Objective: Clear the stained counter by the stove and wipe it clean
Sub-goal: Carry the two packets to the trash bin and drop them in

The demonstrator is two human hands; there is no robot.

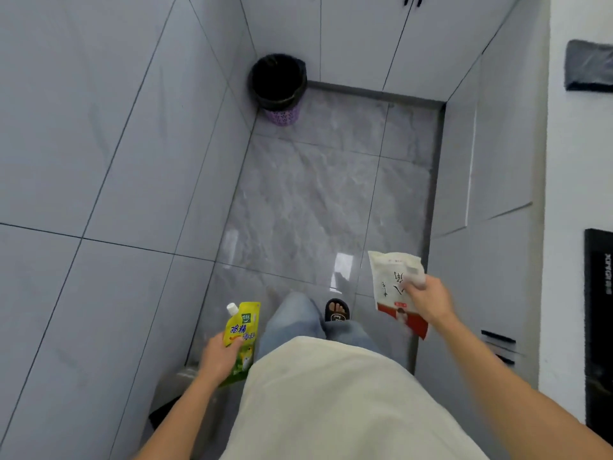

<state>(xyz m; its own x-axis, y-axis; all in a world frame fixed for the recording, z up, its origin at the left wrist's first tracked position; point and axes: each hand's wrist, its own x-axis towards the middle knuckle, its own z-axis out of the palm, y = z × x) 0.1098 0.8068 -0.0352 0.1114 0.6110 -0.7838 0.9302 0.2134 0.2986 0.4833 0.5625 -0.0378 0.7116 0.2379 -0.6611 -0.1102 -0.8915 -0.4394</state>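
I look down at a narrow kitchen floor. My left hand [220, 358] grips a yellow spouted seasoning pouch [243, 333] with a white cap, held low beside my left leg. My right hand [428, 298] holds a white bag with a red bottom band [393, 290], pinched at its upper edge, out to the right. At the right edge of the view runs the white counter [577, 161], with a dark grey cloth [588, 66] lying on it and the black edge of a stove [598, 327] nearer to me.
A purple bin lined with a black bag [280, 88] stands in the far left corner. Grey tiled wall [99, 194] on the left, grey cabinet fronts [481, 210] on the right and ahead. The grey marble floor [331, 194] runs between them. My sandalled foot [336, 312] shows.
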